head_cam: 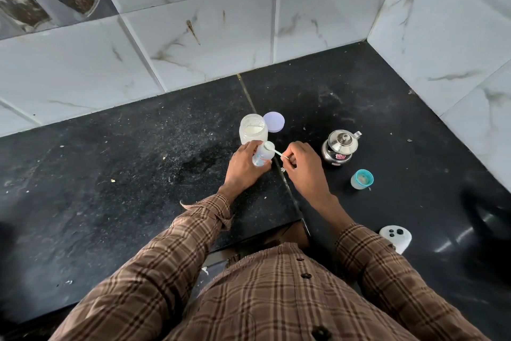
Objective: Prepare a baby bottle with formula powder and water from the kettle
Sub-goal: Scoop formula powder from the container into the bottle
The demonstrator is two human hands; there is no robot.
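Note:
My left hand (243,168) grips a clear baby bottle (262,157) standing on the black counter (138,175). Pinched by its handle in my right hand (304,165) is a small white scoop (272,148), whose bowl sits over the bottle's open mouth. Just behind the bottle stands an open jar of pale formula powder (253,129), with its lilac lid (273,121) lying flat to its right. A small steel kettle (340,148) with its lid on stands to the right of my right hand. The bottle's teal cap with teat (362,179) sits further right and nearer.
White marble-look tiled walls (193,45) close off the back and the right side. A white device with dark buttons (396,238) lies near the counter's front edge at right. Crumbs and dust speckle the counter. My checked sleeves fill the foreground.

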